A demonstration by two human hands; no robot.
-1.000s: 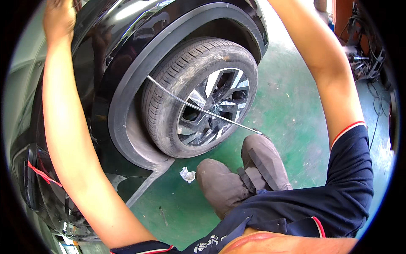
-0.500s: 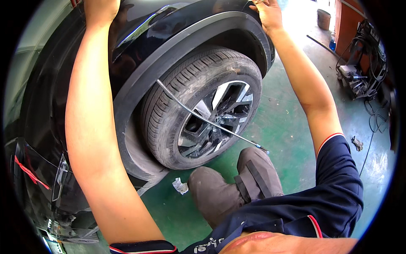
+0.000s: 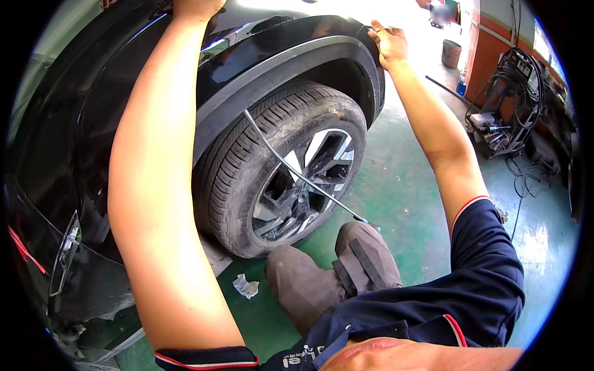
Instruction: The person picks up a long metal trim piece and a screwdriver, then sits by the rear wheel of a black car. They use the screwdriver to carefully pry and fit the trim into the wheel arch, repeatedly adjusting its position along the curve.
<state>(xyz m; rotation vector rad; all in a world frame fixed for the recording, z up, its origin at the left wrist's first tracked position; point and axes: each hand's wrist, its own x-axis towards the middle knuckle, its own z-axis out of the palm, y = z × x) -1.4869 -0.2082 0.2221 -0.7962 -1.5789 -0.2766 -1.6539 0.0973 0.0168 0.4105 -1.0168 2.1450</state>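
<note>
Item 1. Left hand (image 3: 198,7): raised at the upper bodywork, cut off by the top edge; whether its fingers were closed on anything could not be told.

Item 2. Right hand (image 3: 390,46): raised at the far front corner of the fender; fingers parted and extended toward the panel edge, no full grip evident; touching or just beside it, not certain.

Item 3. Black fender (image 3: 322,28): glossy, above the wheel, between the two hands, on a dark car.

Item 4. Grey arch trim (image 3: 297,51): curved along the fender's lower edge; unbroken where visible, part hidden behind the left forearm.

Item 5. Wheel (image 3: 232,179): scuffed tyre, black and silver rim; seated within the arch, turned outward.

Item 6. Thin metal rod (image 3: 328,197): slanted across the wheel's face, upper end near the trim, lower end near the person's knees; held by neither hand.

Item 7. Crumpled white scrap (image 3: 246,286): on the green floor (image 3: 414,204), beside the knees.

Item 8. Wheeled machine with cables (image 3: 513,80): well apart, at right; bucket (image 3: 451,54) beyond.

Condition: wheel mounted, trim in place where seen. Judged from both raised hands, handling of the fender appeared under way, not concluded; the rod had not yet been cleared away. Extent remaining: not determinable.
</note>
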